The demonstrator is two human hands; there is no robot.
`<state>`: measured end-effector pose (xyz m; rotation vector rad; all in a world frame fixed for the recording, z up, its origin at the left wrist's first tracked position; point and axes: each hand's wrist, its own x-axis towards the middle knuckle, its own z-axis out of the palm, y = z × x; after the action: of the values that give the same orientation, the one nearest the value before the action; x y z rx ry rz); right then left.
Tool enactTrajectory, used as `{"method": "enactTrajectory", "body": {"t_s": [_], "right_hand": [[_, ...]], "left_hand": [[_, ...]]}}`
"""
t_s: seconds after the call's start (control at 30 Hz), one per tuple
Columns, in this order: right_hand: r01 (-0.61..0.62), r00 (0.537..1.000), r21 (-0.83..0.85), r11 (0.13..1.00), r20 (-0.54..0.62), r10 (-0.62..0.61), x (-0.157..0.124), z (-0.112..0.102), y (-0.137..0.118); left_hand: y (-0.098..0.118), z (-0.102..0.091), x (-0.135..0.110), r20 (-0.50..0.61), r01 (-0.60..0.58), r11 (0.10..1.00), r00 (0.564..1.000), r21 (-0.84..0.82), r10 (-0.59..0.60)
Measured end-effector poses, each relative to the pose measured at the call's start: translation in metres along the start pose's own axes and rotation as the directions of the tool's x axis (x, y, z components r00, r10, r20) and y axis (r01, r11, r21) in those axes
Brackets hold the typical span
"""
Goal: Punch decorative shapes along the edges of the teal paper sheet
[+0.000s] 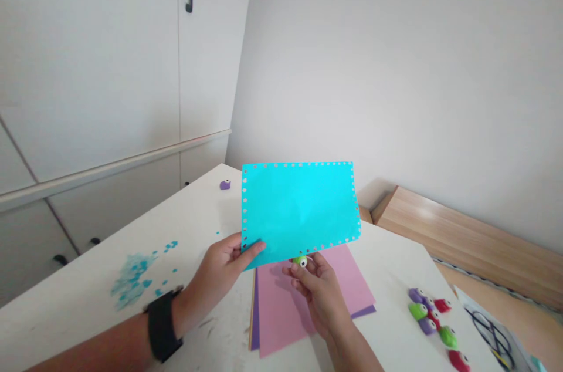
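Observation:
A bright turquoise sheet of paper [301,202] is held up above the table, with small punched holes along its top, left and right edges and part of the bottom edge. My left hand [226,260] grips its lower left corner, thumb on the front face. Below the bottom edge, my right hand [321,293] has its fingers closed around a small green craft paper punch [299,261] with a white, dark-centred top. The punch sits against the paper's lower edge; its upper part is hidden behind the sheet. Under both hands lies a pink sheet [281,319] over a purple sheet [366,311].
Turquoise paper bits [136,272] are scattered on the white table [206,325] at left. A purple punch [225,185] stands near the far corner. Several red, green and purple punches [417,310] cluster at right. White cabinets [88,67] and a wooden unit [440,225] border the table.

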<state>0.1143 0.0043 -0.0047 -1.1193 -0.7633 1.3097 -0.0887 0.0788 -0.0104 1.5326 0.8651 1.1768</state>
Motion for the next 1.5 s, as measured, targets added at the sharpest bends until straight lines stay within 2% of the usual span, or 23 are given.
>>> {"method": "enactTrajectory", "body": {"t_s": [0.13,0.27,0.47,0.7,0.97,1.23,1.5], "right_hand": [[-0.003,1.000,0.074,0.997,0.015,0.001,-0.004,0.000,-0.002],[-0.019,1.000,0.123,0.992,-0.020,0.021,-0.006,-0.002,-0.001],[-0.030,0.999,0.127,0.992,-0.014,0.032,-0.009,-0.003,-0.001],[0.013,1.000,0.121,0.993,0.007,-0.014,-0.012,-0.002,-0.003],[0.041,0.999,0.086,0.995,-0.015,-0.040,-0.014,0.000,-0.004],[0.032,0.999,0.097,0.995,-0.039,-0.029,-0.013,-0.001,-0.002],[0.020,0.999,0.040,0.999,0.039,-0.022,-0.015,0.000,0.000]], "left_hand": [[0.005,0.002,-0.004,-0.012,0.005,1.000,1.000,0.007,-0.005],[0.006,0.001,-0.005,-0.022,-0.021,0.999,1.000,0.025,0.021],[0.005,0.001,-0.005,-0.062,-0.037,0.998,0.997,0.056,0.040],[0.003,0.000,-0.006,-0.145,-0.076,0.987,0.985,0.144,0.097],[0.006,-0.001,-0.008,-0.167,-0.082,0.980,0.979,0.182,0.113],[0.004,-0.001,-0.009,-0.128,-0.064,0.984,0.988,0.164,0.085],[0.005,-0.001,-0.007,-0.088,-0.057,0.991,0.994,0.117,0.068]]}}
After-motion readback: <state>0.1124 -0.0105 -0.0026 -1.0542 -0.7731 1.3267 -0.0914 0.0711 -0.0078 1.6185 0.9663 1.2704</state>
